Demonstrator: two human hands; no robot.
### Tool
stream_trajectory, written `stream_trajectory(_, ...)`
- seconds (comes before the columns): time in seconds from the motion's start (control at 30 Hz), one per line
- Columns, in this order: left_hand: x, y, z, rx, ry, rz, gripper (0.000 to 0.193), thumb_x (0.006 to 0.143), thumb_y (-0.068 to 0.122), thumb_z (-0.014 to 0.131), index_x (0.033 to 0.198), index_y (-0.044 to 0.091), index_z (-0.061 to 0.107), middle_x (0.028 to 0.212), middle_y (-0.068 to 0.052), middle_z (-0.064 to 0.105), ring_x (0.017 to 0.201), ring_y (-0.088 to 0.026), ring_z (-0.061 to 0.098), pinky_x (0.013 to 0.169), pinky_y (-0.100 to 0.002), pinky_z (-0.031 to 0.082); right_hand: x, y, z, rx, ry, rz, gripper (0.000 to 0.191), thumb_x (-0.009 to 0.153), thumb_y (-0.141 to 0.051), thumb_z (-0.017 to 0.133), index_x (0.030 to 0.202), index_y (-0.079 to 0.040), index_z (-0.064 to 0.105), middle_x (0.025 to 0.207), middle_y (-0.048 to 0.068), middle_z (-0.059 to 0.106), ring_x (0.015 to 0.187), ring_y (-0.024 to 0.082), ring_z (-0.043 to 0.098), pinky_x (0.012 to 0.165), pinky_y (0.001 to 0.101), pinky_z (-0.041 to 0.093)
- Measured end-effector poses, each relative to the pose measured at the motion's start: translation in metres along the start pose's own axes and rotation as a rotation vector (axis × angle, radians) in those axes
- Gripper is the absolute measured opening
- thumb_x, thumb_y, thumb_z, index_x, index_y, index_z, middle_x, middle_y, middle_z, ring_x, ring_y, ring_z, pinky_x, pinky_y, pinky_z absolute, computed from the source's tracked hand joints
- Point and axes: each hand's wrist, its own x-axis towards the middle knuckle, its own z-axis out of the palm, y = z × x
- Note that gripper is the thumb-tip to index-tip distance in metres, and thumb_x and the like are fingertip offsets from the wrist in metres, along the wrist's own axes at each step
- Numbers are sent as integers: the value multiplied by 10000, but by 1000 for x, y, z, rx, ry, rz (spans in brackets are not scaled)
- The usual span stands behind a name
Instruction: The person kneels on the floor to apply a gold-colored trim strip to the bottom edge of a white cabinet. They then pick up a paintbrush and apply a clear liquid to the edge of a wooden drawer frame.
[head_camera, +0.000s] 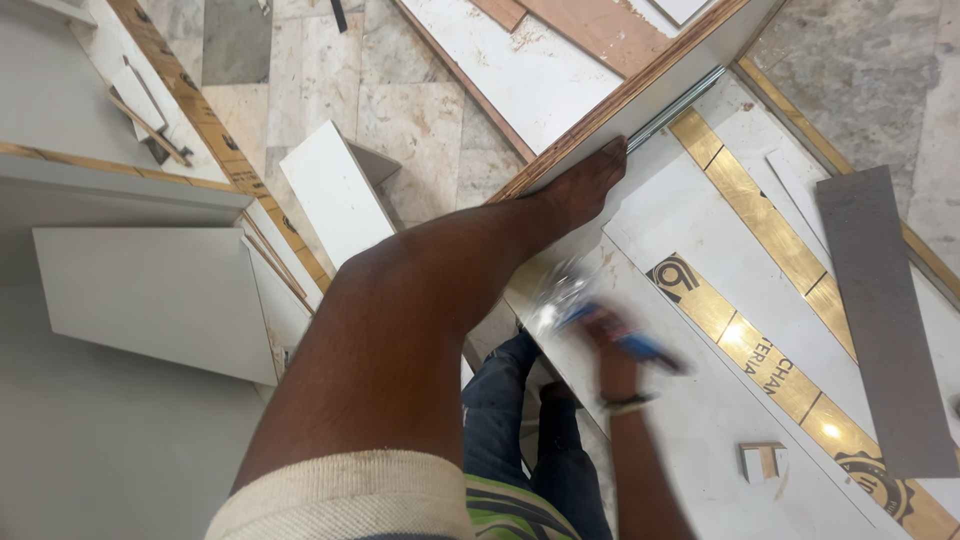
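My left hand (588, 180) reaches forward and presses against the side of a raised plywood-edged white board (640, 88), beside a thin metal rail (676, 107) along its lower edge. My right hand (608, 340) is blurred with motion low in the view and grips a blue-handled tool (645, 348) over a white laminate panel (690, 420). A shiny blurred patch (552, 300) lies just left of that hand. My jeans-clad legs (520, 420) show below.
Gold printed strips (760, 215) run across the white panel. A grey strip (885, 320) lies at the right. A small wood offcut (762, 460) sits on the panel. White boards (150, 285) and offcuts (335, 190) lie on the marble floor at left.
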Motion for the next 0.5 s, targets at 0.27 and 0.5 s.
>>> stream_trajectory(0.27, 1, -1, -8, -105, 182, -166, 611, 916, 201, 580, 1446, -102, 556, 1588, -261, 328, 1445, -441, 263, 1212, -592, 147, 30, -54, -55, 927, 547, -210, 514, 950, -186, 470, 1439, -29, 495, 1316, 169, 595, 1118, 279, 639, 942, 438, 539)
stream_trajectory(0.5, -6, -5, -11, 57, -16, 13, 583, 898, 198, 591, 1380, -129, 573, 1598, -281, 326, 1484, -465, 245, 1201, -577, 142, -87, 2, 122, 340, -257, 512, 433, 991, -137, 450, 1401, -10, 503, 1261, 156, 622, 1130, 251, 640, 986, 391, 548)
